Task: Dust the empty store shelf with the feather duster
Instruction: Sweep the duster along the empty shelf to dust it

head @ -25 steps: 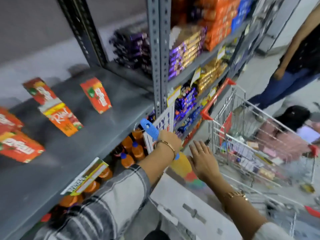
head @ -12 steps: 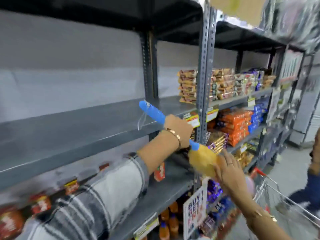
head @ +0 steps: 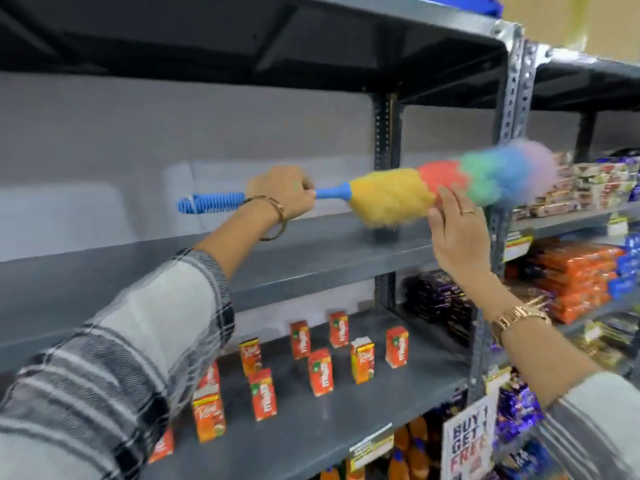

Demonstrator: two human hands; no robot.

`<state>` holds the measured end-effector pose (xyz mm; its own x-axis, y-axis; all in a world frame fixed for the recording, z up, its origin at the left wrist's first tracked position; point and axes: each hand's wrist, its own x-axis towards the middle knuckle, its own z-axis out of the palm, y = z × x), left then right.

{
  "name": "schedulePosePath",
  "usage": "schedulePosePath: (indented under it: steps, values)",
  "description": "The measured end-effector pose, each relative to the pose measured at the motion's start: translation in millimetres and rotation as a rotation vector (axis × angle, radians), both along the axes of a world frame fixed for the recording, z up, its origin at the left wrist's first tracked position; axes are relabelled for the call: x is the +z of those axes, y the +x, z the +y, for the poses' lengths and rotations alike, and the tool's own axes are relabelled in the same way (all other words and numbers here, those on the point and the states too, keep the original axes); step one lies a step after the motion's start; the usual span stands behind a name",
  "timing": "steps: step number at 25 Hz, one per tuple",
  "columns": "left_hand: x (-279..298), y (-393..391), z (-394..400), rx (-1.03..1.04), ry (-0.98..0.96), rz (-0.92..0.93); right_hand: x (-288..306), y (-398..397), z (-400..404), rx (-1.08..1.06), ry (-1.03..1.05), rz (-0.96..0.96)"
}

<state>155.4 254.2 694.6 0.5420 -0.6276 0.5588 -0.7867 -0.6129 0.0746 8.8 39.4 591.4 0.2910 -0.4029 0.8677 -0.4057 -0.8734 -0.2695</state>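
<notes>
Feather duster (head: 433, 192) now raised from cart level to empty shelf (head: 311, 251); handle clenched in left hand (head: 280, 192), right hand (head: 457, 230) released, fingers brushing plumes. Dusting ready to start.

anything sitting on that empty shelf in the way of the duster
Nothing visible does. The grey metal shelf is bare under the rainbow-coloured fluffy feather duster, which the left hand grips by its blue handle. The right hand touches the fluff. The small red juice cartons stand one shelf lower.
</notes>
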Motion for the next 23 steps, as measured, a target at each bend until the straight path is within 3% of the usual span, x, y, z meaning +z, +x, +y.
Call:
schedulePosePath:
  steps: [3, 5, 7, 10, 11, 13, 15, 17, 20, 21, 23]
  values:
    - [-17.8, 39.4, 55.6, 0.042, 0.195, 0.291, 0.8, 27.4, 28.3, 0.120, -0.043, 0.011]
    - [-28.9, 55.3, 89.0, 0.168, 0.222, 0.424, -4.5, 41.3, 42.1, 0.193, -0.054, 0.031]
    - [-28.6, 63.3, 98.0, 0.305, 0.129, 0.371, -7.5, 51.3, 53.1, 0.266, -0.054, 0.048]
    - [-23.5, 66.2, 90.9, 0.400, -0.084, 0.064, -9.1, 64.2, 65.6, 0.350, -0.060, 0.021]
    - [-23.5, 67.6, 92.0, 0.328, -0.128, 0.120, -7.8, 67.1, 69.6, 0.374, -0.057, 0.013]
    - [-29.3, 71.8, 108.6, 0.152, -0.099, 0.407, -7.5, 72.3, 75.6, 0.427, -0.058, 0.012]
    - [-39.7, 70.5, 132.8, 0.182, 0.037, 0.524, -8.9, 77.6, 82.0, 0.479, -0.084, 0.010]
    - [-38.2, 67.7, 138.0, 0.323, 0.079, 0.462, -12.1, 84.2, 90.4, 0.531, -0.110, 0.023]
    - [-25.5, 63.7, 128.5, 0.538, -0.067, 0.116, -19.3, 96.5, 109.8, 0.621, -0.086, 0.066]
    - [-23.1, 64.8, 132.8, 0.538, -0.115, 0.087, -21.6, 100.8, 116.6, 0.646, -0.082, 0.080]
    - [-22.1, 69.5, 156.3, 0.420, -0.154, 0.249, -25.2, 107.4, 128.3, 0.686, -0.100, 0.094]
